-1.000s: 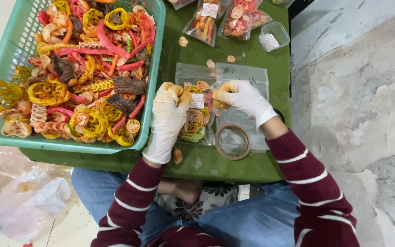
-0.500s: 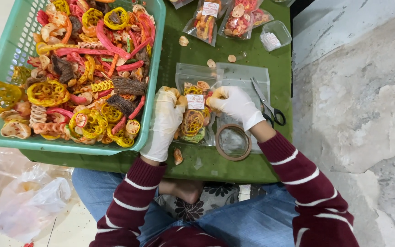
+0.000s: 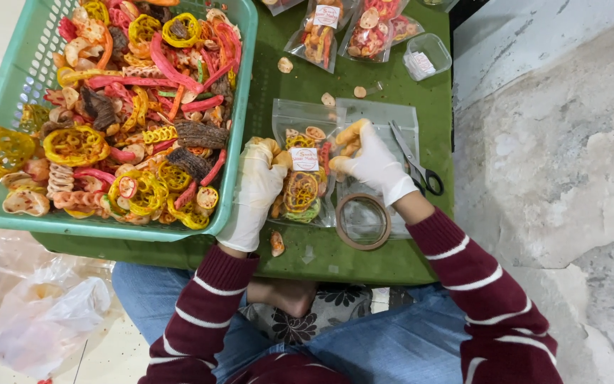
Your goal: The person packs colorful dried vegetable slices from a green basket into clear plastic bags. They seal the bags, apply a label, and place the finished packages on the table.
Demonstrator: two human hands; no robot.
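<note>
While both gloved hands pinch it, clear snack bag (image 3: 301,186) lies flat on green surface (image 3: 392,259), long axis running away from person, mouth at far end. Left hand (image 3: 256,190) grip clenched on bag's left edge, right hand (image 3: 372,162) grasping right edge. Teal basket (image 3: 239,135) touches left glove. Tape ring (image 3: 364,221), scissors (image 3: 415,158) just right. Near surface edge close; little free room.

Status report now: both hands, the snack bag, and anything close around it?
Left hand and right hand, both gloved, grip the clear snack bag on the green table. Tape roll and scissors beside the right hand.
</note>
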